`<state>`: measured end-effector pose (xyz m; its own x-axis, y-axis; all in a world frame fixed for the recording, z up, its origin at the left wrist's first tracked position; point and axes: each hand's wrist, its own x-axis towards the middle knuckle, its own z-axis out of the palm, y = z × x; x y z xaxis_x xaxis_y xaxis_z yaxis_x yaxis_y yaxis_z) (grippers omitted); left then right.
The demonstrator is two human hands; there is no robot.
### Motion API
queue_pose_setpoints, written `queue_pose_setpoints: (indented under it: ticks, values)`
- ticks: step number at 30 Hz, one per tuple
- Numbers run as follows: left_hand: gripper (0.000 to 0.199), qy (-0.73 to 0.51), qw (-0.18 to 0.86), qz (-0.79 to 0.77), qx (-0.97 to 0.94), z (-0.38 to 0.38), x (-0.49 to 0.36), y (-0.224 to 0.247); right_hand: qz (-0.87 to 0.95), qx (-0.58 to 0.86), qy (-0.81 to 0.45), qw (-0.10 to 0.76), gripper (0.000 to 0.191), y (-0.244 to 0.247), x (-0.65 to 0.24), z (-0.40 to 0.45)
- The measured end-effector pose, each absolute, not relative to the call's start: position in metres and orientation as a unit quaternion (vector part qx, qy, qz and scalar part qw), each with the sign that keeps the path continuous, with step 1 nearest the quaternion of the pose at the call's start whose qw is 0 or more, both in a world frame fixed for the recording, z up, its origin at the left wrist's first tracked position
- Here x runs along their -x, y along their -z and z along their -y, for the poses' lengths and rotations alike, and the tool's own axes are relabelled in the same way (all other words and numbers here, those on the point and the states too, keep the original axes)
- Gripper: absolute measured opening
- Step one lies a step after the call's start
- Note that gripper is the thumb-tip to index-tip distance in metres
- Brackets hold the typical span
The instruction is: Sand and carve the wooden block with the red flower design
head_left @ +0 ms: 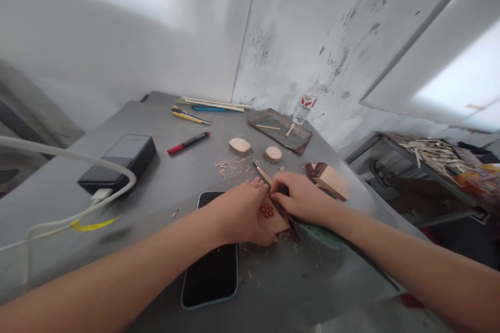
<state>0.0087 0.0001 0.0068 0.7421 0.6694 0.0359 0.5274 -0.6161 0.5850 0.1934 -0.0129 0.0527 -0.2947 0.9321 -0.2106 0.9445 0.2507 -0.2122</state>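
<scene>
A flat wooden block (280, 222) with a red flower drawn on it lies on the grey table. My left hand (246, 210) is closed around the block's left side, thumb at the near edge and fingertips at the far edge. Curled at the block's right side, my right hand (299, 197) has its thumb and forefinger pinched together; what they hold is hidden. A slim, wood-coloured tool with a dark tip (262, 173) pokes out just beyond both hands. Pale wood shavings (236, 167) are scattered around. Partly under my left forearm is a black-screened phone (213, 278).
Two round wood slices (273, 154) sit behind the hands. A wood block (332, 181) stands to the right. Farther back are a red marker (189, 143), a yellow cutter (190, 115), dark boards (281, 130) and a water bottle (303, 109). A cabled power bank (119, 161) is at left.
</scene>
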Motion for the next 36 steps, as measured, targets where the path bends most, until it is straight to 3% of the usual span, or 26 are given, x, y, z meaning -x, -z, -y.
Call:
queue_pose_setpoints:
  ticks: [10,18,24,30,36]
  values:
    - [0.056,-0.119,0.278,-0.344,-0.889,-0.001,-0.010,-0.001,-0.784,-0.597,0.164,0.035,0.023,-0.047,-0.208,0.042]
    - [0.072,-0.125,0.287,-0.336,-0.888,0.000,-0.009,-0.003,-0.799,-0.579,0.160,-0.025,0.025,-0.047,-0.200,0.014]
    - [0.069,-0.139,0.303,-0.334,-0.882,0.005,-0.004,-0.003,-0.807,-0.559,0.167,-0.092,0.023,-0.059,-0.215,0.014]
    - [0.104,-0.155,0.321,-0.335,-0.872,0.001,-0.003,0.000,-0.781,-0.589,0.106,-0.181,0.020,-0.069,-0.249,0.022]
    - [0.083,-0.172,0.322,-0.347,-0.864,0.004,-0.007,0.001,-0.766,-0.600,0.027,-0.229,0.031,-0.055,-0.270,0.042]
